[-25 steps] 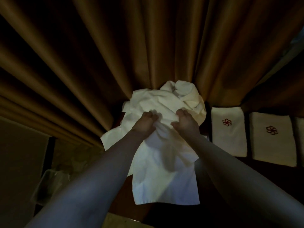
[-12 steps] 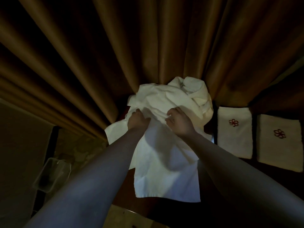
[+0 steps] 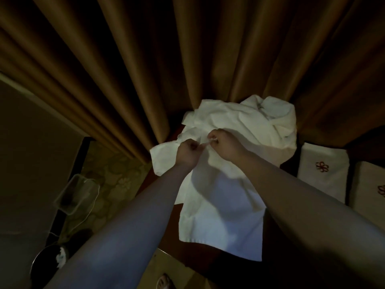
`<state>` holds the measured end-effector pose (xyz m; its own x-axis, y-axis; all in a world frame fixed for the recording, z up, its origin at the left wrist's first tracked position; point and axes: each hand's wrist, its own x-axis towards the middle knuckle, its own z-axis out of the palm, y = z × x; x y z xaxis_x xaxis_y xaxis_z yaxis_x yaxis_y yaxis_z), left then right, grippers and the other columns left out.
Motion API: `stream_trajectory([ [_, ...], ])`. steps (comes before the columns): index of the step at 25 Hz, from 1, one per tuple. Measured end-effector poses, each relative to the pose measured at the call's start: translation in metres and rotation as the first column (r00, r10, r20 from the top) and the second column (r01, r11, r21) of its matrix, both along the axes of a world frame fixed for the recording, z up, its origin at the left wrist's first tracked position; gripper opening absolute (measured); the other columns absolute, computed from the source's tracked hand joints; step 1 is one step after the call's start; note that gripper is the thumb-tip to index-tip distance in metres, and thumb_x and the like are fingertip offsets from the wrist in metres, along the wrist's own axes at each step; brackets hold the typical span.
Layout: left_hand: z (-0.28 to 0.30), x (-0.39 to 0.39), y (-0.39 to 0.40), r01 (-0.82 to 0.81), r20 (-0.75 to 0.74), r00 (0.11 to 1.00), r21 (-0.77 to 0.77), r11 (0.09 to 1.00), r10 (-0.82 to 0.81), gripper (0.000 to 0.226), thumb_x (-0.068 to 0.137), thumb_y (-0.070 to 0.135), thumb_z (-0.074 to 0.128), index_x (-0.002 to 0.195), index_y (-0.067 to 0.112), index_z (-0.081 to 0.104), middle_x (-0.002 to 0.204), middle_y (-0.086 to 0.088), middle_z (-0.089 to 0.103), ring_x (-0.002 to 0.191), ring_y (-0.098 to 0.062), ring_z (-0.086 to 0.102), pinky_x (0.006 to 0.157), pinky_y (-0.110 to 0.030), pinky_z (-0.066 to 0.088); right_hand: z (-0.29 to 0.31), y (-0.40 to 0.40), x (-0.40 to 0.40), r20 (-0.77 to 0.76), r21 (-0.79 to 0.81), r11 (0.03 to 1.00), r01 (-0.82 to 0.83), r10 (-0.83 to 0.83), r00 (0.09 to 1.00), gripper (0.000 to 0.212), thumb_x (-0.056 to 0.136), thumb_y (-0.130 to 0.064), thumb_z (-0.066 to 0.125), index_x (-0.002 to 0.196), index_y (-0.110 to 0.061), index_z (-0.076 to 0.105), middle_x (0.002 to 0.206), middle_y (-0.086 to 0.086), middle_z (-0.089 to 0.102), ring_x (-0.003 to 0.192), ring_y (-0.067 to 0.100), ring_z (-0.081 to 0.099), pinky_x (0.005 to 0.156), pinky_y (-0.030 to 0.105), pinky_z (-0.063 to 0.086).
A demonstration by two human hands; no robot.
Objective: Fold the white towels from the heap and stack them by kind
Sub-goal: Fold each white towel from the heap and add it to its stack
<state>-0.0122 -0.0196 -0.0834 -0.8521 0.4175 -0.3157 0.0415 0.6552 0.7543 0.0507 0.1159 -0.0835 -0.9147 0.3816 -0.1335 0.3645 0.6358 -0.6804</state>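
Lighting is low; I read what the head view gives. Both arms reach forward over a dark surface point(image 3: 277, 265) set against a brown pleated curtain point(image 3: 187, 59).

The heap of white towels point(image 3: 250, 119) sits at the far edge of the surface, touching the curtain folds. One towel point(image 3: 223, 215) trails from the heap toward me, lying spread on the surface, its near hem close to the front edge. A corner of white cloth sticks out to the left, past the left wrist.

Left hand point(image 3: 187, 152): fingers curled, pinching a small bit of towel edge at the near side of the heap. Right hand point(image 3: 224, 146): fingers curled as well, pinching the same edge just beside the left. The two hands are close together, nearly touching, with a short strip of white cloth between the fingertips.

Right of the heap I note two folded towels lying flat, apart from each other: the nearer folded towel point(image 3: 321, 174) with a red flower emblem, and a second folded towel point(image 3: 368, 184), cut off by the frame edge, its emblem only partly visible.

Lower left, on the patterned floor point(image 3: 116, 180): a clear plastic container point(image 3: 73, 195) and a round dark bin point(image 3: 48, 261) with crumpled white material inside.
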Motion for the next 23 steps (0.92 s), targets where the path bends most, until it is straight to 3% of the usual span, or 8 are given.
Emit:
stream_trajectory([
  [4,0.010,-0.002,0.002,-0.113,0.068,0.992,0.145,0.983,0.104,0.017,0.096,0.026,0.058,0.086,0.013,0.052,0.097,-0.015,0.063,0.097,-0.028,0.059,0.084,-0.028,0.042,0.000,0.002,0.007,-0.044,0.415,0.902,0.120,-0.112,0.993,0.038,0.086,-0.020,0.062,0.121,-0.011,0.051,0.121,0.012,0.052,0.116,0.030,0.046,0.095,0.039,0.041],
  [6,0.019,-0.003,0.002,-0.145,0.065,0.989,0.209,0.967,0.134,0.018,0.098,0.027,0.054,0.084,0.018,0.047,0.088,-0.008,0.058,0.089,-0.025,0.058,0.084,-0.034,0.044,0.000,0.008,0.011,0.012,0.447,0.878,0.171,-0.197,0.980,0.039,0.088,-0.027,0.061,0.121,-0.008,0.051,0.122,0.015,0.054,0.116,0.032,0.048,0.095,0.038,0.040],
  [8,0.027,-0.007,0.000,-0.117,-0.001,0.993,0.205,0.972,0.120,0.016,0.099,0.030,0.051,0.092,0.015,0.049,0.085,-0.003,0.056,0.084,-0.024,0.057,0.080,-0.035,0.046,0.006,0.011,0.012,0.016,0.323,0.919,0.227,-0.245,0.969,0.036,0.094,-0.029,0.054,0.119,-0.003,0.053,0.119,0.018,0.059,0.113,0.033,0.054,0.091,0.036,0.042],
  [10,0.036,-0.014,-0.002,-0.077,-0.031,0.996,0.100,0.992,0.080,0.020,0.098,0.032,0.052,0.100,0.012,0.054,0.088,-0.004,0.058,0.082,-0.022,0.057,0.073,-0.031,0.046,0.020,0.010,0.014,-0.094,0.112,0.941,0.318,-0.309,0.946,0.035,0.096,-0.025,0.050,0.121,-0.001,0.052,0.116,0.020,0.061,0.107,0.033,0.057,0.087,0.034,0.043],
  [13,0.056,-0.020,-0.001,0.045,-0.082,0.996,-0.030,0.999,-0.047,0.022,0.095,0.032,0.055,0.104,0.013,0.061,0.089,0.001,0.059,0.077,-0.016,0.056,0.063,-0.025,0.040,0.050,0.011,0.020,-0.232,-0.165,0.925,0.343,-0.374,0.898,0.032,0.097,-0.022,0.046,0.126,-0.010,0.052,0.111,0.010,0.063,0.100,0.025,0.058,0.086,0.034,0.046],
  [15,0.080,-0.019,0.005,0.124,-0.151,0.983,0.100,0.987,-0.108,0.016,0.095,0.029,0.056,0.101,0.016,0.064,0.088,0.003,0.062,0.076,-0.012,0.057,0.062,-0.024,0.041,0.072,0.014,0.023,-0.277,-0.276,0.907,0.319,-0.393,0.877,0.027,0.099,-0.023,0.044,0.121,-0.013,0.055,0.106,0.002,0.060,0.096,0.018,0.055,0.083,0.031,0.043],
  [18,0.120,-0.012,0.019,0.258,-0.173,0.962,0.327,0.909,-0.211,0.015,0.096,0.022,0.056,0.104,0.016,0.067,0.098,0.001,0.066,0.082,-0.005,0.060,0.073,-0.021,0.049,0.115,0.017,0.027,-0.319,-0.407,0.851,0.331,-0.473,0.822,0.022,0.099,-0.021,0.043,0.113,-0.013,0.057,0.100,-0.003,0.057,0.093,0.012,0.053,0.080,0.025,0.039],
  [23,0.177,0.007,0.035,0.398,-0.380,0.892,0.401,0.825,-0.245,0.037,0.082,0.028,0.075,0.115,0.023,0.062,0.112,0.008,0.064,0.101,-0.003,0.059,0.084,-0.017,0.049,0.198,0.011,0.052,-0.452,-0.442,0.852,0.281,-0.482,0.750,0.018,0.094,-0.012,0.043,0.088,-0.006,0.059,0.075,0.000,0.051,0.070,0.009,0.049,0.062,0.015,0.040],
])
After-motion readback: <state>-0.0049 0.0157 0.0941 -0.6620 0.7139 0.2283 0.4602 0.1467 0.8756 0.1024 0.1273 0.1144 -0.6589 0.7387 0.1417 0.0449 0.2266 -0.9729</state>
